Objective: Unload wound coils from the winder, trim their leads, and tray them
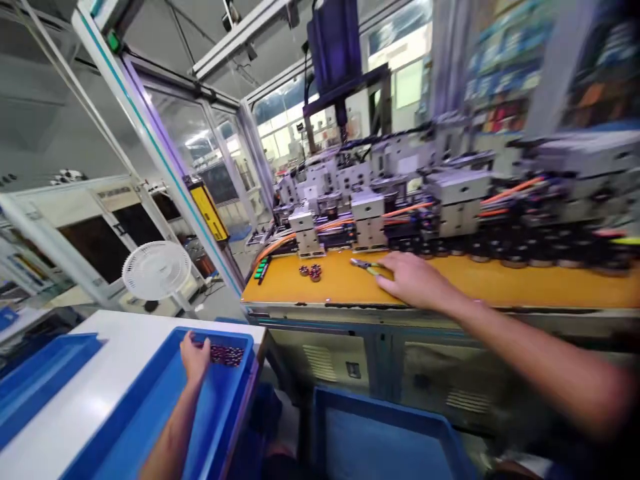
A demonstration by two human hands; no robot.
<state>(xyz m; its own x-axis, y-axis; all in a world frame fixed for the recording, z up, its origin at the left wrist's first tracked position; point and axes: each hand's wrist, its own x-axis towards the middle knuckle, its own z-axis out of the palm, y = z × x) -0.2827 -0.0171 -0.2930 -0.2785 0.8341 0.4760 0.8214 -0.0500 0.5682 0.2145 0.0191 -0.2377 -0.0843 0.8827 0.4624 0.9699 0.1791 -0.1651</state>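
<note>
My right hand [407, 277] reaches over the orange worktop [335, 297], its fingers closed on the yellow-green handles of a pair of pliers [364, 264]. The pliers' jaws point left, low over the surface. Left of them stand a few small round parts [315, 272] with dark red windings. My left hand [195, 357] is inside a long blue tray [150, 393], at its far end. Between its thumb and fingers shows something small and dark red, partly hidden. Beside it, several similar dark red parts [227, 355] lie in close rows.
Behind the worktop runs a machine with grey blocks [369, 217] and orange tubes. Green-topped pieces [261, 268] lie at the worktop's left end. A second blue tray [45, 373] is on the white table [115, 333]. Below stands a blue bin [385, 400]; a white fan [157, 270] is behind.
</note>
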